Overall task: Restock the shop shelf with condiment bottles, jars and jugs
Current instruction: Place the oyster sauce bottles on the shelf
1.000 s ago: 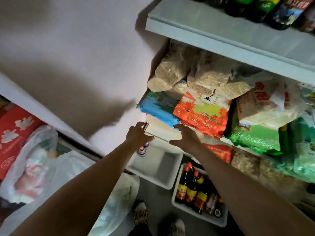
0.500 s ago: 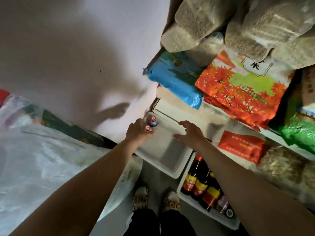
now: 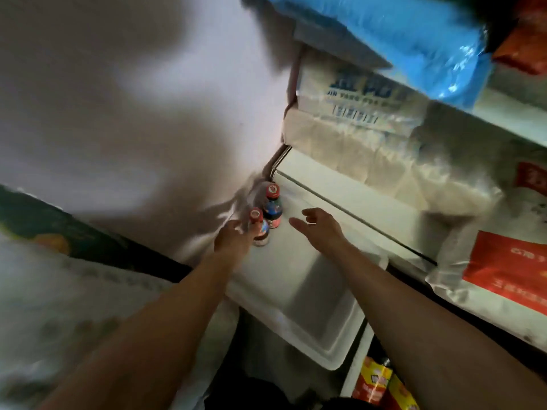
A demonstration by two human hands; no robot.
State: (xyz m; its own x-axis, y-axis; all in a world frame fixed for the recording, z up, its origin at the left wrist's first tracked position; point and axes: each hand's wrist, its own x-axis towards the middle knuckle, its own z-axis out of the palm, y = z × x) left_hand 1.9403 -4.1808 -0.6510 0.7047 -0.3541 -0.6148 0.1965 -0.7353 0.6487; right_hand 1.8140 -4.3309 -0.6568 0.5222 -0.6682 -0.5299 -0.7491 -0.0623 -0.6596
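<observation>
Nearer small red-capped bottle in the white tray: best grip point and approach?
Probably the neck under the cap of the nearer small red-capped dark bottle, from above-right: it stands upright, the left hand crowds its left, and its twin stands just behind.

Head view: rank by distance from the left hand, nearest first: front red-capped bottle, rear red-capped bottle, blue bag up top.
1. Front red-capped bottle: right at the left hand, against its fingers, on the white tray.
2. Rear red-capped bottle: just behind the first, toward the tray's back corner.
3. Blue bag: far off, on the upper shelf, top right.
</observation>
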